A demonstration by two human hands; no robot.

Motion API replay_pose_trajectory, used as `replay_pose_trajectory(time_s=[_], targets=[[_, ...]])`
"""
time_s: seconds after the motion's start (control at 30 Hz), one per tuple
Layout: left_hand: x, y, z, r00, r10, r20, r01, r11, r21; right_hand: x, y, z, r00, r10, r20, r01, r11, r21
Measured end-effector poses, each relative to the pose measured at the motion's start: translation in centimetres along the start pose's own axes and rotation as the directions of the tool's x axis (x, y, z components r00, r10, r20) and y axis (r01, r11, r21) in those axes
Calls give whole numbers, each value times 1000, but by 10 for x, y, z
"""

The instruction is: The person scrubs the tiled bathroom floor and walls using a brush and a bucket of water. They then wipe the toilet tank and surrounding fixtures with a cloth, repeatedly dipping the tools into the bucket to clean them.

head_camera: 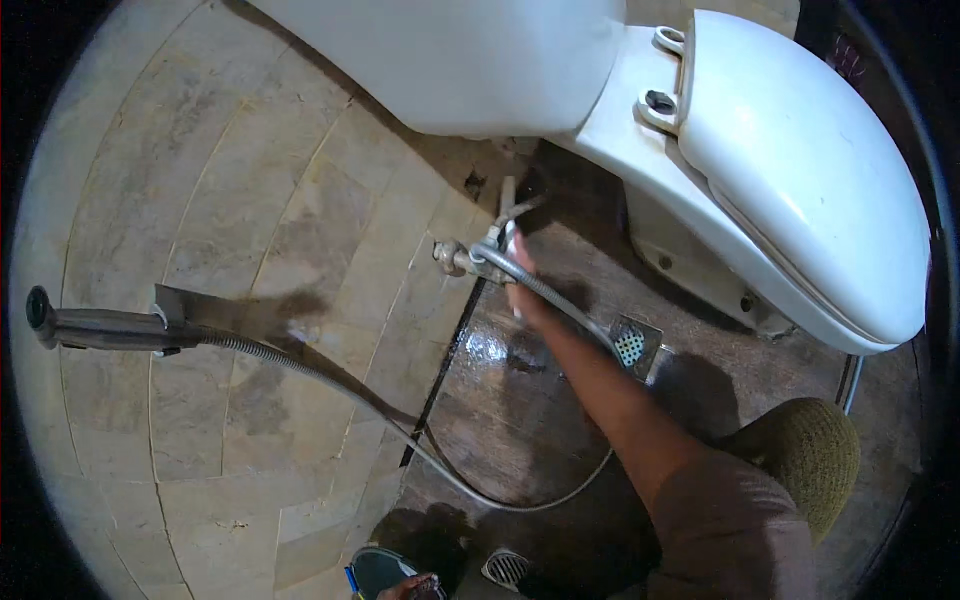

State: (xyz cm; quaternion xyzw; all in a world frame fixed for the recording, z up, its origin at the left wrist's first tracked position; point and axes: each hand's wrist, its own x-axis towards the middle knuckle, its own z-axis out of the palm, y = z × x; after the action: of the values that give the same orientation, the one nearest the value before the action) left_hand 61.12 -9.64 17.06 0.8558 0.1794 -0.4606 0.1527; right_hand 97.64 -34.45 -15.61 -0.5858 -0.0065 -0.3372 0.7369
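Note:
My right hand (528, 281) reaches to a metal angle valve (491, 262) low on the tiled wall and touches its far side. The valve and hose partly hide its fingers, so their grip is unclear. Something small and white (511, 231) shows at the fingertips, too small to name. From the valve a flexible metal hose (544, 289) loops down behind my forearm and up to a handheld bidet sprayer (112, 328) in a wall holder. At the bottom edge, my left hand (397, 591) is over a dark bucket (375, 570), by a shiny crumpled item (429, 583); most of this hand is cut off.
A white toilet (795, 172) with its lid down stands at upper right, below its cistern (480, 60). The brown floor (480, 420) looks wet. One square drain (634, 349) and one round drain (508, 568) are set in it. My knee (802, 450) is at right.

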Motion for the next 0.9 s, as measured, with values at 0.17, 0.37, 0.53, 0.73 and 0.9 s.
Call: replay_pose_trajectory(time_s=[0.17, 0.37, 0.53, 0.73, 0.9], targets=[[26, -68, 26, 981, 193, -1, -191, 970, -153, -13, 67, 13, 916, 379, -130, -324, 892, 316], [28, -111, 43, 990, 137, -21, -138, 986, -96, 3, 21, -10, 885, 460, -69, -461, 887, 2], [15, -48, 33, 795, -580, 177, 587, 809, 13, 36, 24, 4, 950, 285, -128, -312, 895, -318], [16, -106, 46, 991, 79, 110, -56, 978, -202, 44, 44, -6, 864, 429, -264, -500, 796, -342], [20, -121, 54, 995, 12, 104, 13, 972, -236, 46, 55, 9, 923, 297, -244, -376, 831, -409]])
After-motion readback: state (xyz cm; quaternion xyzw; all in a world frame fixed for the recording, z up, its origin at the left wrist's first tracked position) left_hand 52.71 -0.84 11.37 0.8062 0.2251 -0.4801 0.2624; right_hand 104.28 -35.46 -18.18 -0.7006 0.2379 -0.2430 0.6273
